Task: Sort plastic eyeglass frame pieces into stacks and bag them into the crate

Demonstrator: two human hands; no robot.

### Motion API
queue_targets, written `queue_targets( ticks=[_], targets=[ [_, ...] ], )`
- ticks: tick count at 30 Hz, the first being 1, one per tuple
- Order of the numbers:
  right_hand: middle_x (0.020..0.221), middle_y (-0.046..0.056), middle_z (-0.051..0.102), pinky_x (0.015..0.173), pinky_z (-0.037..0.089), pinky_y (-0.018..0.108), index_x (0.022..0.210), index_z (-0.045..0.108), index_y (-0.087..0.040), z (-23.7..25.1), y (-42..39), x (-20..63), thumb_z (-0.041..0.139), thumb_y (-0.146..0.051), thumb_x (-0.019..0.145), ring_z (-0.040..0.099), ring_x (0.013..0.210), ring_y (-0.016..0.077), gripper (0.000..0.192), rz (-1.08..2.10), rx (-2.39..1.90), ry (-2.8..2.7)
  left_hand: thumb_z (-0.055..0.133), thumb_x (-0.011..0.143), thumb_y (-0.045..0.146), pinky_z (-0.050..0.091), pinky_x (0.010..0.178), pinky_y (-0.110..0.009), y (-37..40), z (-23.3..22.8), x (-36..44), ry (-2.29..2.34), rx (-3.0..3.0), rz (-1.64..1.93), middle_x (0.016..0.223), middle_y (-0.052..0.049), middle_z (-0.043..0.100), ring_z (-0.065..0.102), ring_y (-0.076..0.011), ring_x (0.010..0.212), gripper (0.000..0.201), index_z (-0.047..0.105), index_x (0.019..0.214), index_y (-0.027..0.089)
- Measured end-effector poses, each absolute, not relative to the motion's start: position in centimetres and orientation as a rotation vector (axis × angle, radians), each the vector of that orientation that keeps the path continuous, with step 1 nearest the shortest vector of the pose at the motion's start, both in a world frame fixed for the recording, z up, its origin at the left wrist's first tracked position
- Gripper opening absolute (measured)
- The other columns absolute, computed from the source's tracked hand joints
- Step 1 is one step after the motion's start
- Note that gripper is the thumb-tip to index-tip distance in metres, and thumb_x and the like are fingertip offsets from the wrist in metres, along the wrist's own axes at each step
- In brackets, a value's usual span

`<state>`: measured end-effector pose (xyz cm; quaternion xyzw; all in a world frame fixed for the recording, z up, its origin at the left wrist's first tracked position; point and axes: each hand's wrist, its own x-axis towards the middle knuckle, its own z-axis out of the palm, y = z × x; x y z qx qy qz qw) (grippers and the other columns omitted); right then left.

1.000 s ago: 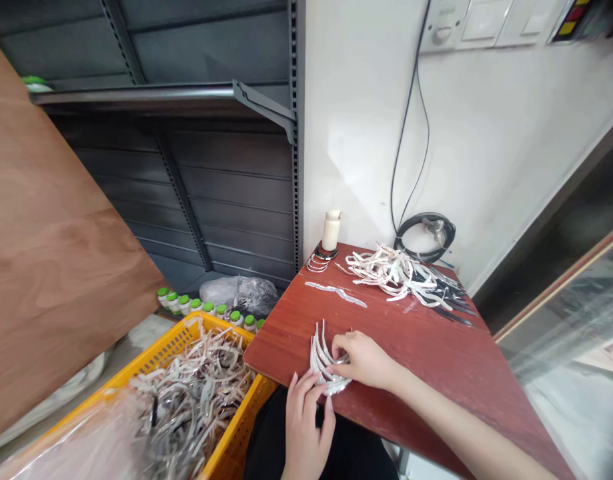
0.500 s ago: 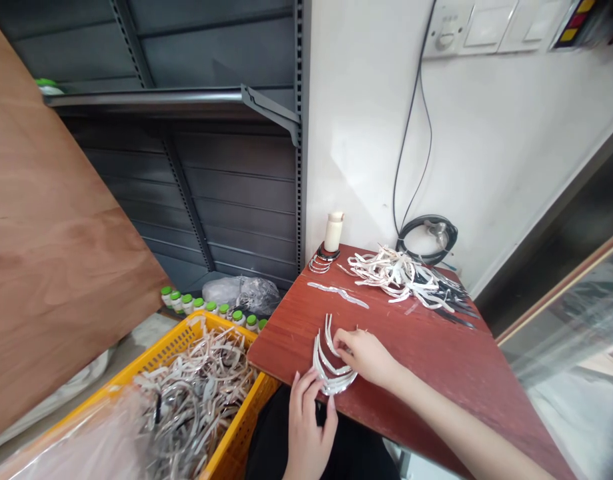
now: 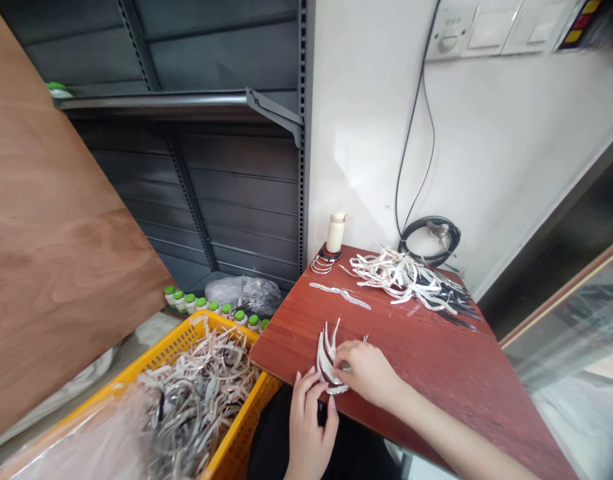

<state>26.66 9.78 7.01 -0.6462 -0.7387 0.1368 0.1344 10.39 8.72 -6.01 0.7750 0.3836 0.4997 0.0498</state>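
Note:
Several curved silvery-white strips point(image 3: 324, 357) lie nested on the reddish-brown table near its front edge. My right hand point(image 3: 369, 372) is over their right side, thumb and forefinger pinched on one curved strip whose end pokes up at the left. Part of that strip is hidden under my fingers. At the table's edge my left hand point(image 3: 310, 423) has its fingers stretched out and its thumb apart. Its fingertips touch the lower left of the nested strips.
A tangled pile of white and black strips point(image 3: 401, 275) lies at the table's point(image 3: 431, 387) back, beside a wavy clear strip point(image 3: 340, 293). A cream cylinder point(image 3: 335, 233) stands at the back left. Left of the table is a yellow crate point(image 3: 176, 333) full of strips.
My right hand has moved slightly down and toward my left hand, bringing its strip closer against the others. My left hand has stayed nearly in place.

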Motion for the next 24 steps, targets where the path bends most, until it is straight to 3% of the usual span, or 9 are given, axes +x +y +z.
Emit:
queue_targets(
  ticks=[8,13,18,21,24],
  targets=[
    [0.083,0.000,0.074,0.066,0.038,0.025,0.090,0.064,-0.024,7.1,9.3,26.6,0.059,-0.019,0.085,0.069,0.079,0.0190,0.009,0.402,-1.934,-2.122,0.056,0.088,0.016,0.051,0.102,-0.057,8.6,-5.9,10.3,1.176,2.321,1.540,0.111,-0.009,0.064,0.063,-0.0222,0.110,0.025,0.055,0.112,0.023],
    [0.087,0.003,0.069,0.076,0.044,0.032,0.092,0.060,-0.022,6.3,6.3,24.5,0.059,-0.019,0.087,0.064,0.083,0.0232,0.006,0.140,-1.873,-2.211,0.054,0.089,0.017,0.051,0.102,-0.056,8.7,-5.1,10.5,1.107,2.281,1.536,0.098,-0.003,0.068,0.067,-0.0189,0.097,0.017,0.055,0.104,0.025],
    [0.095,0.003,0.070,0.087,0.045,0.038,0.103,0.061,-0.023,3.8,4.8,24.8,0.052,-0.010,0.090,0.064,0.090,0.0237,0.020,-0.055,-1.760,-2.214,0.048,0.091,0.014,0.052,0.103,-0.047,7.8,-4.9,9.7,1.115,2.229,1.467,0.105,-0.004,0.069,0.065,-0.0177,0.108,0.026,0.055,0.113,0.025],
    [0.103,0.004,0.071,0.093,0.043,0.040,0.113,0.059,-0.025,1.9,4.2,26.3,0.048,-0.016,0.094,0.066,0.097,0.0239,0.024,-0.217,-1.602,-2.180,0.046,0.093,0.021,0.055,0.099,-0.039,7.8,-6.0,6.4,1.307,2.215,1.360,0.114,-0.007,0.067,0.061,-0.0180,0.117,0.027,0.055,0.118,0.025],
    [0.108,0.003,0.072,0.096,0.041,0.040,0.119,0.058,-0.027,0.3,4.1,28.0,0.046,-0.028,0.096,0.067,0.099,0.0228,0.026,-0.389,-1.405,-2.200,0.042,0.095,0.028,0.051,0.103,-0.042,9.3,-8.0,-0.4,1.653,2.127,1.248,0.120,-0.010,0.065,0.060,-0.0194,0.119,0.027,0.056,0.117,0.023]
  ],
)
